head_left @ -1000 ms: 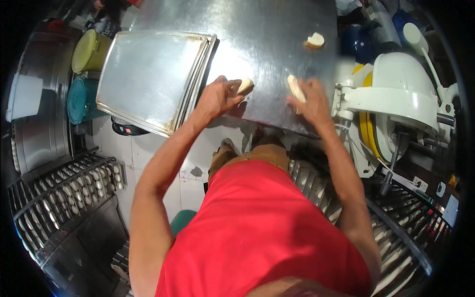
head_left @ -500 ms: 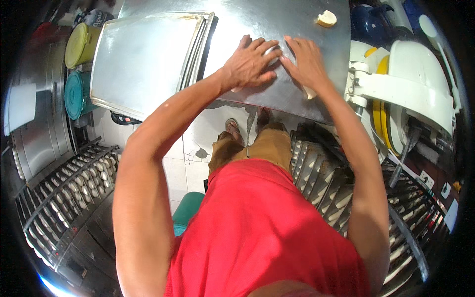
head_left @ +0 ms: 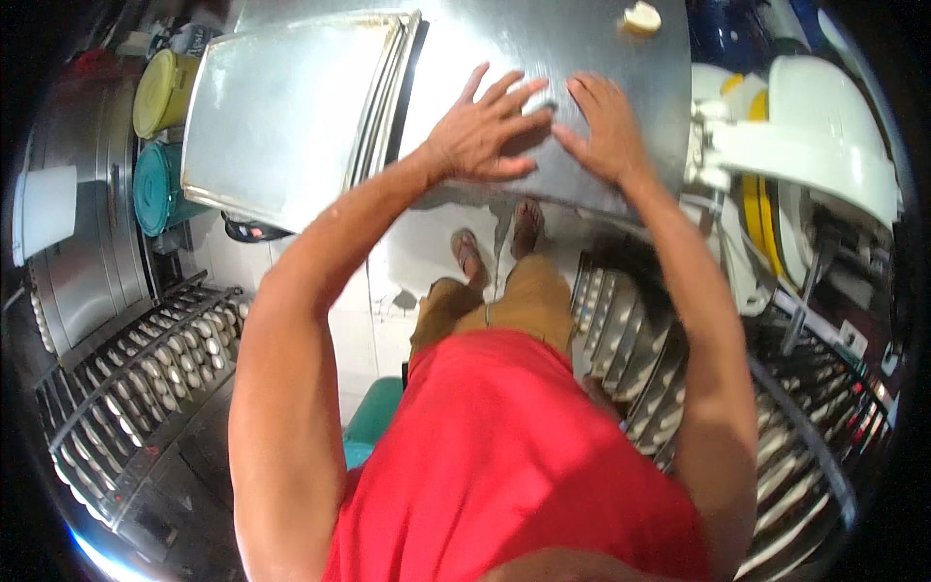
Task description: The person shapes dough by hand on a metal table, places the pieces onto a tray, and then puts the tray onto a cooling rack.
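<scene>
A bright red sleeveless shirt (head_left: pixel 504 466) is worn, leaving both arms uncovered to the shoulder. Tan shorts (head_left: pixel 495 306) are seen below it, and sandals (head_left: pixel 467 254) with dark straps are worn on the feet. Both hands are bare.

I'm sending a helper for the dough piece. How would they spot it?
Find the steel table under the hands. At its far edge, beyond the right hand, lies a small pale dough lump, the only loose thing on the bare metal.

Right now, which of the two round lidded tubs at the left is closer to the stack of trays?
The yellow tub: it sits right against the trays' far left corner, while the teal tub sits lower and slightly apart.
</scene>
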`<state>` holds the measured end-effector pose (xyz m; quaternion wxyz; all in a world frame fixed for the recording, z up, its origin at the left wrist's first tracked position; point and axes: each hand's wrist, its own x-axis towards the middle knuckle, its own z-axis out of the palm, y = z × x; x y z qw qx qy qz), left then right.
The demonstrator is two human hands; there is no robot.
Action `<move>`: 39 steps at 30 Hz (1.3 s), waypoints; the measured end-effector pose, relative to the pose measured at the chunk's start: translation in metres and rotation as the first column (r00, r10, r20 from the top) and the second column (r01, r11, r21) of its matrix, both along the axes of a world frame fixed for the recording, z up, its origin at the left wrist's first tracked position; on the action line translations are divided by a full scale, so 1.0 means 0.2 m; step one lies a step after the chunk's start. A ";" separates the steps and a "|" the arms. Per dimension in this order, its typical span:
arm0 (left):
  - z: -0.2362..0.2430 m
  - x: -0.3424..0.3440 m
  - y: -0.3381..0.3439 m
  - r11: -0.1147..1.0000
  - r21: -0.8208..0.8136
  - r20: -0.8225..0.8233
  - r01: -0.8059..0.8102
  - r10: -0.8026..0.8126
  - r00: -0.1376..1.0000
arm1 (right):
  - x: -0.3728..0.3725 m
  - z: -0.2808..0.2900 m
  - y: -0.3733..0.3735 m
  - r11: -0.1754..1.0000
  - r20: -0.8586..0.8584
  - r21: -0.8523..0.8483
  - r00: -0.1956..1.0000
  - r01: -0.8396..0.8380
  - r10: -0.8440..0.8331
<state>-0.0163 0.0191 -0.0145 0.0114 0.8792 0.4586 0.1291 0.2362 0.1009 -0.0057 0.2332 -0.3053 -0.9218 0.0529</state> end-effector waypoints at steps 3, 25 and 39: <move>-0.07 -0.01 0.02 0.995 -0.075 0.133 0.071 -0.060 0.989 | 0.08 -0.01 0.00 0.985 -0.034 -0.163 0.998 -0.063 0.058; 0.02 -0.04 0.06 0.996 -0.044 0.139 -0.072 0.078 0.987 | 0.00 0.01 -0.01 0.974 0.111 -0.141 0.980 0.178 -0.163; 0.11 -0.06 -0.04 0.905 -0.362 0.043 -0.222 0.255 0.966 | 0.09 0.02 -0.09 0.987 0.115 -0.087 0.986 0.134 -0.124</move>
